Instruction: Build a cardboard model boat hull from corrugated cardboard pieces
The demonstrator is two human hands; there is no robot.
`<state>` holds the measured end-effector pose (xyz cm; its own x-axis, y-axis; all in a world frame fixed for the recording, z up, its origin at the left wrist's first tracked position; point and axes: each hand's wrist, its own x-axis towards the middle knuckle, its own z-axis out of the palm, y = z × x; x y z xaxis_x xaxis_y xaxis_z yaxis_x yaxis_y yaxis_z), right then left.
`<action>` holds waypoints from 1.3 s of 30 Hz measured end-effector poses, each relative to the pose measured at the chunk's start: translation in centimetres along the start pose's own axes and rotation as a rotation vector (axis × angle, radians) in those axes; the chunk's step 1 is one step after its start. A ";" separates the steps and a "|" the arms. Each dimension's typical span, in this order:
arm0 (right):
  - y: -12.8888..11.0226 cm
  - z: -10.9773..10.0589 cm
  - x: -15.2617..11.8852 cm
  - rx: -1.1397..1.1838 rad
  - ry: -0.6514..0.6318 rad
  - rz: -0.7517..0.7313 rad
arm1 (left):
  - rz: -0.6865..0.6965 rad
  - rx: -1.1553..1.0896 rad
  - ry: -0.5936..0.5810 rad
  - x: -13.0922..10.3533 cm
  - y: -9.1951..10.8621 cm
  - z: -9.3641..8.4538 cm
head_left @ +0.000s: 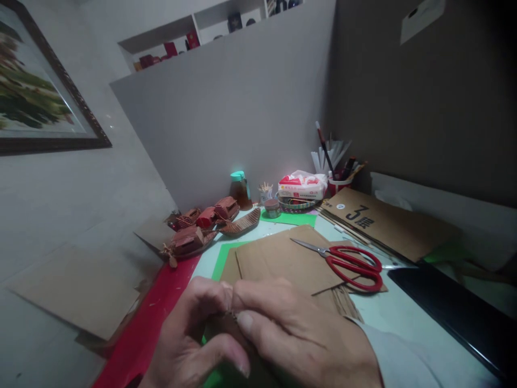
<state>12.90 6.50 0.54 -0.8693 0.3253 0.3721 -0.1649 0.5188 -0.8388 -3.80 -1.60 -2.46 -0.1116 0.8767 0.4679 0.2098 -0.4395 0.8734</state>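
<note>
My left hand (197, 328) is at the bottom centre, index finger curled over and thumb held apart below. Against it rests my right hand (294, 328), its thumb and index finger pinched together. Between the fingertips of both hands shows a small rough-edged brown piece (231, 314), mostly hidden by the fingers; its exact kind I cannot make out. Just beyond the hands lie flat cardboard sheets (274, 253). Red-handled scissors (351, 264) lie on the cardboard to the right, with blades pointing left.
Several small brown model boats (189, 240) stand at the left back. Behind are a teal-lidded jar (239, 191), a small round tin (272, 208), a tissue pack (302, 186) and a pen cup (339, 186). Marked cardboard (388, 221) and a black flat object (448, 312) lie right.
</note>
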 end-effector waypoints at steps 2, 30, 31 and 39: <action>0.0 0.2 -0.1 0.008 0.058 -0.037 | 0.055 0.057 0.054 0.1 -0.1 0.2; 0.0 -0.1 -0.5 -0.069 0.073 -0.197 | 0.360 0.091 -0.122 0.3 0.1 -1.2; 0.1 0.1 -0.5 -0.101 0.081 -0.218 | 0.374 0.137 -0.112 0.4 0.2 -1.3; 0.6 1.1 -0.3 -0.205 0.169 -0.176 | 0.253 0.286 0.144 -0.3 0.1 -0.2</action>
<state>12.49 5.86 -0.53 -0.7435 0.3339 0.5794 -0.1938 0.7217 -0.6645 -3.99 -1.95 -2.47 -0.1529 0.7028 0.6948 0.5074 -0.5475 0.6655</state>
